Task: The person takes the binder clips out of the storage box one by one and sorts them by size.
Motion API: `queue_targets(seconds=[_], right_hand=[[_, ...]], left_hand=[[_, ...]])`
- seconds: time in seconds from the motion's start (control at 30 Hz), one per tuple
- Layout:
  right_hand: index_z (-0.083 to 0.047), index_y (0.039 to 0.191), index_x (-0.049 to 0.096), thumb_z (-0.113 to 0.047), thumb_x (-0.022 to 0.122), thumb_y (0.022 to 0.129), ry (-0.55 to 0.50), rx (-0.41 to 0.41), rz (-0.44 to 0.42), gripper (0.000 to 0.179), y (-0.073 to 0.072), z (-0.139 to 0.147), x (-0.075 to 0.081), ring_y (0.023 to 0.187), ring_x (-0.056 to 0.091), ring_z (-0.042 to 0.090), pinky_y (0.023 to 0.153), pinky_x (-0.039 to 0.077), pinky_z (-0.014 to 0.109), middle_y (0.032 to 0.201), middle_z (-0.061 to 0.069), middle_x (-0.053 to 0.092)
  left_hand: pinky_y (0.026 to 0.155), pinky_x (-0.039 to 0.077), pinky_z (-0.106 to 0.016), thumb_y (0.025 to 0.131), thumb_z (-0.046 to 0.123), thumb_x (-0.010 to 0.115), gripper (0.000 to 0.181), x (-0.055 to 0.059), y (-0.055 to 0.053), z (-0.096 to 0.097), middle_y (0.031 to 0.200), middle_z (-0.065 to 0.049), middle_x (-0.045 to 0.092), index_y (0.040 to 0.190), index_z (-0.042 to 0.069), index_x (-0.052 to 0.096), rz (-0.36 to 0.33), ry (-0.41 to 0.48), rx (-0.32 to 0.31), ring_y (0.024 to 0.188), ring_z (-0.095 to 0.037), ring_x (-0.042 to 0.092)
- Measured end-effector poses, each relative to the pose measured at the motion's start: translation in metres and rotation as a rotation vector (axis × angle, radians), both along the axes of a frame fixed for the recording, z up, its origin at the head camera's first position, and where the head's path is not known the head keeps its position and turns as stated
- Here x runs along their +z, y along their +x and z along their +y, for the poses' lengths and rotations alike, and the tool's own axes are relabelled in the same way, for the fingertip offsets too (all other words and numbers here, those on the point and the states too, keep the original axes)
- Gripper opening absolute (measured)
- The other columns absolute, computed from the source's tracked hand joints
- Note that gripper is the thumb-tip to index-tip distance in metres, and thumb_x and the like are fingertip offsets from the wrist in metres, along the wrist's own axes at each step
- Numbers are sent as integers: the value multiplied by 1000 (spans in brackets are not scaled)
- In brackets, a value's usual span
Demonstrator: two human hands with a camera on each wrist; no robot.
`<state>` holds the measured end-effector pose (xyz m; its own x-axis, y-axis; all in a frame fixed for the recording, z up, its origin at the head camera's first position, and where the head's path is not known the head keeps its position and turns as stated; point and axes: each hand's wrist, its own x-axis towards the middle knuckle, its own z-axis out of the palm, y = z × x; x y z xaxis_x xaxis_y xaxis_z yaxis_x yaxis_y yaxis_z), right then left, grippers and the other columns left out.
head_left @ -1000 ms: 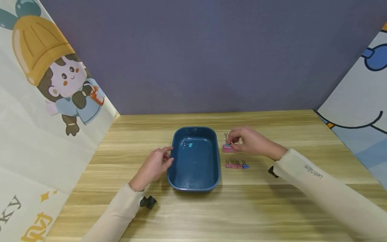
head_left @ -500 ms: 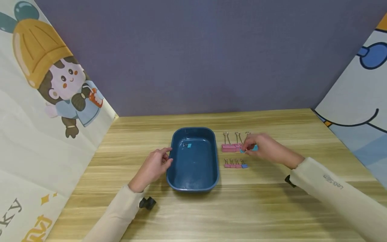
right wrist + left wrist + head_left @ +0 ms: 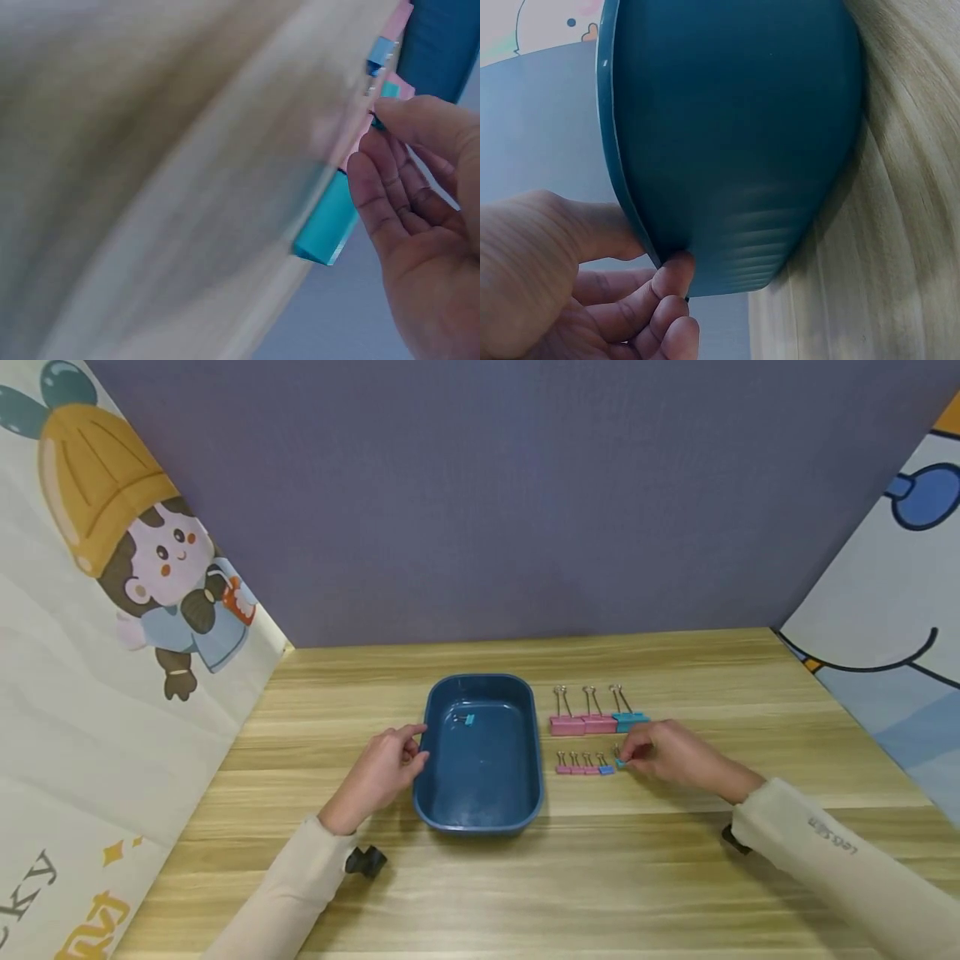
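My right hand (image 3: 678, 762) pinches a small teal binder clip (image 3: 620, 763) between thumb and fingertips, low over the table at the right end of a row of small clips. That row has three pink binder clips (image 3: 576, 770) and a blue binder clip (image 3: 606, 770). Behind it stand two large pink binder clips (image 3: 567, 727) and a large teal binder clip (image 3: 632, 722), handles pointing away. With thumb and fingers, my left hand (image 3: 381, 770) holds the left rim of a dark blue plastic tub (image 3: 480, 785). Inside the tub lies another small teal binder clip (image 3: 469, 720).
The wood-grain table (image 3: 525, 893) runs back to a grey-purple panel (image 3: 480, 510). Printed cartoon sheets flank it, one on the left (image 3: 60, 693) and one on the right (image 3: 885, 585). The tub stands left of both clip rows.
My right hand has moved from the back row to the right, then nearer to me, to the end of the small row, with the small teal clip. The left hand stays at the tub.
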<state>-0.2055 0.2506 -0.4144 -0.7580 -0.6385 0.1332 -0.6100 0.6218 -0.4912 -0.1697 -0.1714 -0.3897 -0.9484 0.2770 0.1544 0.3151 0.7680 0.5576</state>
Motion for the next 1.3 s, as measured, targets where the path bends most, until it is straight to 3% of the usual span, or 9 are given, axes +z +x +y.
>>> queue_targets(seconds=[0.2, 0.4, 0.83, 1.03, 1.3], right_hand=[[-13, 83, 70, 5, 74, 75, 8, 5, -53, 20, 2, 3, -10, 74, 58, 7, 64, 51, 22, 84, -5, 63], [-14, 85, 69, 1, 75, 77, -6, -2, -56, 18, 3, 1, -6, 75, 58, 7, 64, 51, 24, 84, -6, 62], [-13, 89, 70, -1, 76, 77, -17, -29, 47, 18, 7, -10, 26, 78, 57, 9, 67, 52, 30, 87, -7, 59], [-19, 90, 69, -10, 76, 79, -9, -22, 158, 16, 16, -35, 48, 75, 56, 5, 64, 50, 30, 87, -8, 58], [-18, 93, 70, -11, 74, 82, -6, -6, 181, 14, 27, -77, 75, 70, 52, 6, 61, 46, 29, 88, -7, 58]], left_hand=[[65, 49, -26, 86, 5, 67, 39, 0, 0, 0, 79, -1, 56, 123, -5, 58, -2, 2, -2, 74, -14, 55], [64, 48, -26, 85, 4, 67, 38, -1, -1, 0, 76, 0, 58, 120, -7, 59, 35, 1, -9, 71, -13, 54], [63, 48, -27, 84, 3, 67, 38, 0, 1, -2, 75, 0, 58, 120, -7, 59, 43, 0, -19, 70, -12, 54], [63, 48, -26, 85, 4, 67, 38, 4, 8, -8, 76, 1, 57, 120, -7, 59, 36, -2, -34, 70, -12, 54], [63, 47, -27, 85, 5, 67, 37, 8, 18, -15, 74, 2, 57, 120, -6, 59, 33, 3, -60, 69, -12, 52]])
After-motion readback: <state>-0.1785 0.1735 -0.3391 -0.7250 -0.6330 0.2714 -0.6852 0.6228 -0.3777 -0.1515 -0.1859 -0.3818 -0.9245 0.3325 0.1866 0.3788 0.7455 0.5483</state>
